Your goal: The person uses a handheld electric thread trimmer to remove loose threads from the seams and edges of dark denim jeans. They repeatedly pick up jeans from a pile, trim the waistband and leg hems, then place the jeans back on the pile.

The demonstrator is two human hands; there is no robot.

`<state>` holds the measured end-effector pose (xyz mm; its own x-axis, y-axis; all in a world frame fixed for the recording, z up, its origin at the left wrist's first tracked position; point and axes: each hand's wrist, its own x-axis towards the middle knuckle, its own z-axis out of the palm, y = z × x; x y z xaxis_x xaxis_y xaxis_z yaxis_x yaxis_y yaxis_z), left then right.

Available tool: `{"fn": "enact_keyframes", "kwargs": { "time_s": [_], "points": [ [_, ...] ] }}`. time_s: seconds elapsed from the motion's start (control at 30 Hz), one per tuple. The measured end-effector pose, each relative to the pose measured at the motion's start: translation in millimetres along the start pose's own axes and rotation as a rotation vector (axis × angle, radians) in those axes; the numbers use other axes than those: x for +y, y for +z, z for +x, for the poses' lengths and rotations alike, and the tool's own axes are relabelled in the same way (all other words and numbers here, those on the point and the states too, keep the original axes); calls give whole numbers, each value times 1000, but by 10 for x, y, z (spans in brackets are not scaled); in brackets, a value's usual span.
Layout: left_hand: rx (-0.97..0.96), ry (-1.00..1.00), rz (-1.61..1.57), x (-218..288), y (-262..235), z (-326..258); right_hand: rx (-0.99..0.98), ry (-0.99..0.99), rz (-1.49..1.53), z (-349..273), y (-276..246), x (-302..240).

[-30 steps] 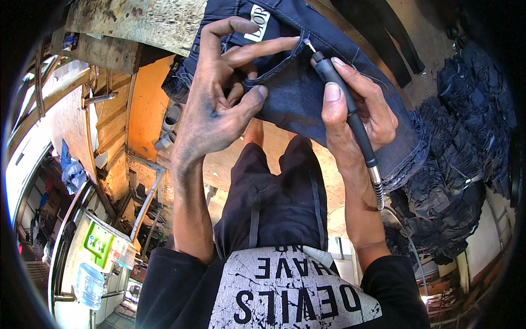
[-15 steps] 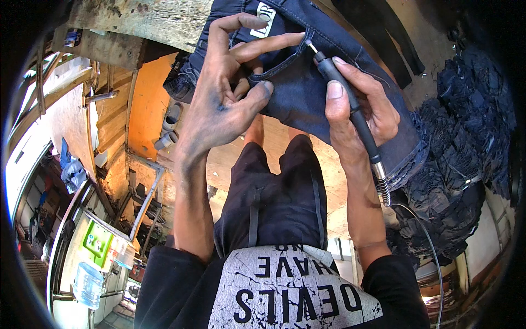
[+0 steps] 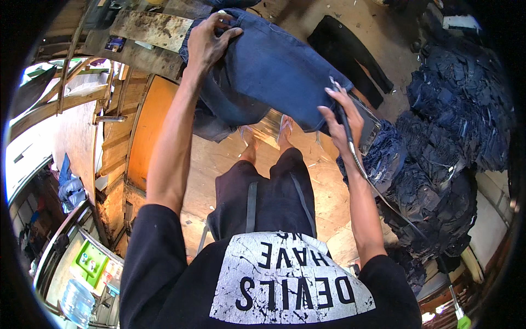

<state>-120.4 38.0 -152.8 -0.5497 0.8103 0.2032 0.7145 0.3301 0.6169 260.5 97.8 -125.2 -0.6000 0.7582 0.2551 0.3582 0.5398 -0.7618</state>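
I see the left hand (image 3: 206,48) gripping jeans (image 3: 274,63), length slanting down-right; the right hand (image 3: 353,117) holds a tool (image 3: 345,126), tip up.

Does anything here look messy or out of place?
Mostly the black trousers, lying splayed on the floor beyond the blue denim garment, and the big ragged heap of dark cloth on the right; both look dropped rather than folded.
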Motion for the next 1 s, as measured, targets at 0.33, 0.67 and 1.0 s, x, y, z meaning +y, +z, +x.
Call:
{"fn": "enact_keyframes", "kwargs": {
  "time_s": [0.33, 0.67, 1.0],
  "points": [
    [-267, 545, -1, 1353, 1182, -700, 91, 170, 332, -116, -250, 643],
    [-554, 537, -62, 1405, 1622, 256, -131, -42, 177, -37, -633, 867],
    [-536, 498, -19, 1377, 1797, 195, -332, -391, 229, -7, -591, 1096]
  ]
}}
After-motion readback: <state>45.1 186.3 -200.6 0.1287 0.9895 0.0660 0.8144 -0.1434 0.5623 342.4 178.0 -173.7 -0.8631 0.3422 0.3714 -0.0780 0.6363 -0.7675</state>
